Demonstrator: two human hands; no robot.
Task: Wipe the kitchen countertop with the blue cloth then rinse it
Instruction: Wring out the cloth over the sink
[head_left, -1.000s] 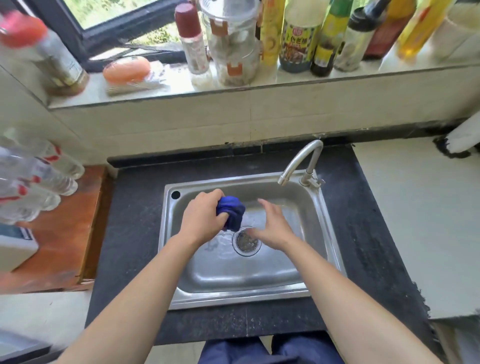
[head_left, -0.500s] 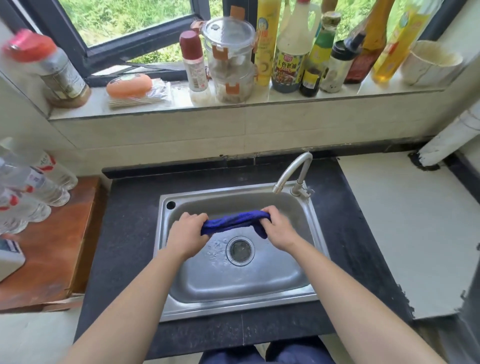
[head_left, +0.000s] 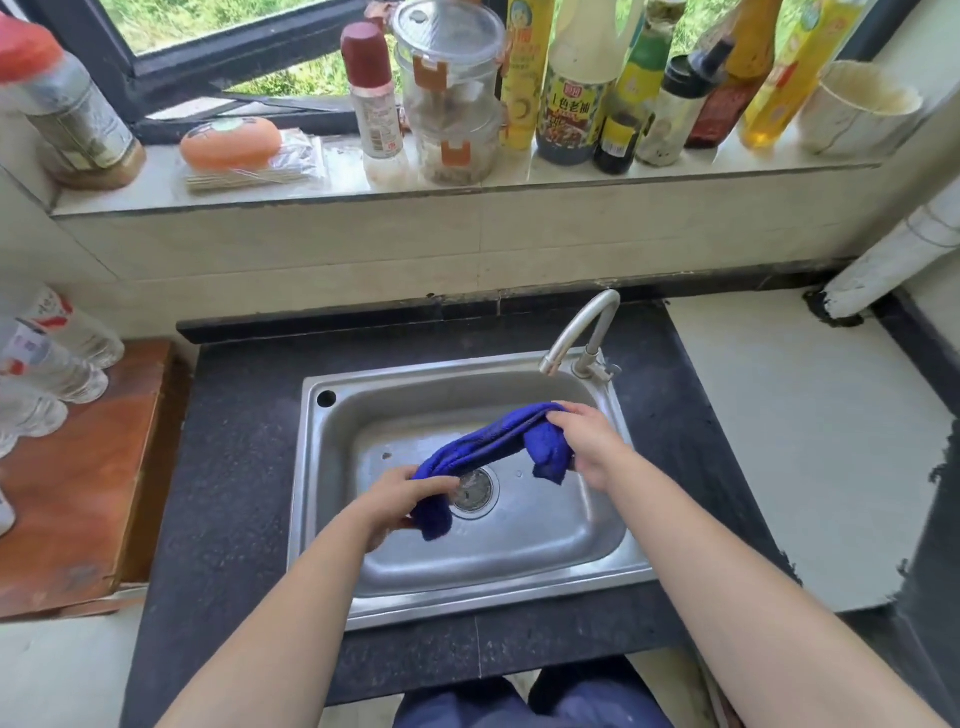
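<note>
Above the sink (head_left: 332, 519) drain, the blue cloth (head_left: 488, 441) is stretched between 2 hands: left hand (head_left: 400, 499) and right hand (head_left: 587, 441) each clench 1 end. It looks soft, wet, probably heavy; holding the ends suits wringing.

one cloth (head_left: 488, 444), one sink (head_left: 613, 569), two hands

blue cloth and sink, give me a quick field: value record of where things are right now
cloth: blue cloth stretched between both hands, over the sink
left hand: left hand grips the lower end, near the drain
right hand: right hand grips the upper end
sink: steel sink, wet basin
faucet: faucet, no water stream visible
countertop: black countertop
</note>
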